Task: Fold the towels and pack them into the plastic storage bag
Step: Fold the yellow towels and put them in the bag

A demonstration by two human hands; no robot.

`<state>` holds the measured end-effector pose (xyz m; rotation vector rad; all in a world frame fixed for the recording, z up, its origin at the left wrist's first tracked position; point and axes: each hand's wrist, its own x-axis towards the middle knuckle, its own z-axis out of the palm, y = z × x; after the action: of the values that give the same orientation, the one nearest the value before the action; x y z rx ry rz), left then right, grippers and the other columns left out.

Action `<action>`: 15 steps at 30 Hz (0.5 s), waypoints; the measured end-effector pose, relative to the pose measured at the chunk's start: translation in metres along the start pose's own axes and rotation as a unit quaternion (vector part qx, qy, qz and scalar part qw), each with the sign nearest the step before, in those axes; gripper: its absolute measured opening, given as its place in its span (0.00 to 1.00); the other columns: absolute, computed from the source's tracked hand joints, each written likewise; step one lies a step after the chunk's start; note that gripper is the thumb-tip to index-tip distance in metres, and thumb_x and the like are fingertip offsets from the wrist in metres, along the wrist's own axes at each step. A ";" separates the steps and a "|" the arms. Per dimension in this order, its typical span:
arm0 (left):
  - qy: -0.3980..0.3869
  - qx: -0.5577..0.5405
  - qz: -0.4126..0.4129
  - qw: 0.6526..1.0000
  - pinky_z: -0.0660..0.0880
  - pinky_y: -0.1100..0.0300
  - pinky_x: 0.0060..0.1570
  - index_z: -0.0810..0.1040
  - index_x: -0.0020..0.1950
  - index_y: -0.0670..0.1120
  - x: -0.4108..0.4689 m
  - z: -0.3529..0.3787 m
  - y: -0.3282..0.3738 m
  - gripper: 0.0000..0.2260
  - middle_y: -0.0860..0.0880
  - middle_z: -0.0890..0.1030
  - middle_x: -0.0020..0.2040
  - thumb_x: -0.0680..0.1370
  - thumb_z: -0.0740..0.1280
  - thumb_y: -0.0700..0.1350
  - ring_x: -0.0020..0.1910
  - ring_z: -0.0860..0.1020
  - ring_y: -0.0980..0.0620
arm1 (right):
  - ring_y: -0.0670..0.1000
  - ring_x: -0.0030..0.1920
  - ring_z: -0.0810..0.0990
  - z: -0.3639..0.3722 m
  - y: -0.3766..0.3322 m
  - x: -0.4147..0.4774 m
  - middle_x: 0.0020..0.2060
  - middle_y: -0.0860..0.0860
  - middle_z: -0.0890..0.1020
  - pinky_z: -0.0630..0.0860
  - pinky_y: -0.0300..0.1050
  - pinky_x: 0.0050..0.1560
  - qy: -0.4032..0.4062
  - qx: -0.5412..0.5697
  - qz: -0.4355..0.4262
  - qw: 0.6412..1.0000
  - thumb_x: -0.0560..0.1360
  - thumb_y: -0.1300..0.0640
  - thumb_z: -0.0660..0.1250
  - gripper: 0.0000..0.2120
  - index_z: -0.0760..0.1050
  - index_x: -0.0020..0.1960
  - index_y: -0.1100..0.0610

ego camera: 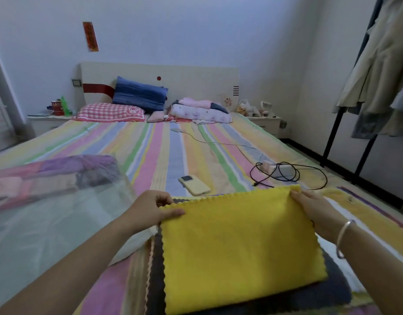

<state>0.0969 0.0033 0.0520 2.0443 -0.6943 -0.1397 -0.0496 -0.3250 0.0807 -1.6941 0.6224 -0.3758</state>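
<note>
Left fingers pinching yellow towel far-left corner, right fingers gripping far-right corner

The yellow towel is seen as soft, matt cloth with a fine fuzzy nap and a scalloped edge; the dark towel beneath it is shown in the same dull, napped fabric. The plastic storage bag is made of thin, translucent film, crinkled and faintly glossy. The bed sheet is presented as flat, matt woven cloth. A smooth satin finish is shown by the phone, polished metal by the bangle, and smooth board by the headboard.
</note>
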 end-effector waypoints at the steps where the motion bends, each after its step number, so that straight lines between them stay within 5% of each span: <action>1: -0.004 0.020 -0.016 1.000 0.70 0.61 0.35 0.78 0.35 0.43 0.017 0.009 -0.015 0.19 0.49 0.77 0.32 0.64 0.77 0.58 0.31 0.73 0.56 | 0.58 0.48 0.80 0.006 0.012 0.018 0.46 0.56 0.81 0.76 0.56 0.54 0.004 -0.039 0.015 0.999 0.82 0.53 0.58 0.11 0.75 0.56 0.57; 4: -0.013 0.110 -0.048 0.993 0.67 0.62 0.35 0.72 0.35 0.48 0.048 0.034 -0.054 0.18 0.53 0.72 0.32 0.66 0.78 0.56 0.30 0.69 0.57 | 0.63 0.50 0.79 0.016 0.059 0.069 0.51 0.65 0.80 0.75 0.60 0.56 -0.004 -0.172 0.033 0.985 0.82 0.55 0.58 0.18 0.74 0.61 0.68; 6: -0.015 0.145 -0.074 0.987 0.71 0.57 0.43 0.72 0.36 0.50 0.052 0.044 -0.072 0.18 0.55 0.73 0.33 0.66 0.78 0.58 0.32 0.71 0.56 | 0.59 0.44 0.77 0.018 0.078 0.083 0.49 0.64 0.79 0.74 0.55 0.51 -0.005 -0.218 0.036 0.975 0.81 0.56 0.59 0.17 0.74 0.57 0.70; 8: -0.005 0.154 -0.098 0.983 0.73 0.53 0.54 0.75 0.43 0.51 0.049 0.049 -0.078 0.17 0.57 0.77 0.39 0.66 0.77 0.59 0.39 0.75 0.57 | 0.54 0.44 0.74 0.017 0.085 0.085 0.52 0.58 0.78 0.72 0.47 0.44 -0.008 -0.212 0.037 0.977 0.80 0.57 0.61 0.13 0.75 0.60 0.64; 11: 0.072 0.277 -0.069 0.956 0.75 0.55 0.52 0.72 0.59 0.53 0.039 0.059 -0.062 0.19 0.56 0.77 0.53 0.73 0.72 0.56 0.51 0.76 0.56 | 0.50 0.43 0.73 0.011 0.085 0.081 0.56 0.53 0.76 0.69 0.42 0.37 -0.022 -0.204 0.054 0.977 0.79 0.55 0.63 0.16 0.71 0.66 0.55; 13: 0.108 0.339 -0.021 0.934 0.71 0.54 0.59 0.70 0.66 0.52 0.028 0.075 -0.033 0.17 0.54 0.73 0.62 0.78 0.66 0.51 0.61 0.73 0.52 | 0.49 0.43 0.71 0.007 0.083 0.072 0.55 0.51 0.75 0.66 0.41 0.37 -0.047 -0.234 0.062 0.969 0.80 0.52 0.62 0.19 0.69 0.69 0.56; 15: 0.054 0.315 0.009 0.947 0.62 0.56 0.69 0.66 0.71 0.52 0.013 0.101 -0.001 0.19 0.54 0.66 0.72 0.80 0.61 0.51 0.70 0.65 0.52 | 0.48 0.43 0.70 0.003 0.083 0.062 0.55 0.50 0.73 0.65 0.40 0.35 -0.060 -0.239 0.078 0.966 0.79 0.50 0.63 0.22 0.66 0.71 0.54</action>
<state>0.0719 -0.0793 -0.0029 2.6281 -0.7520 0.2356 -0.0139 -0.3694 -0.0058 -2.0901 0.7941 -0.0035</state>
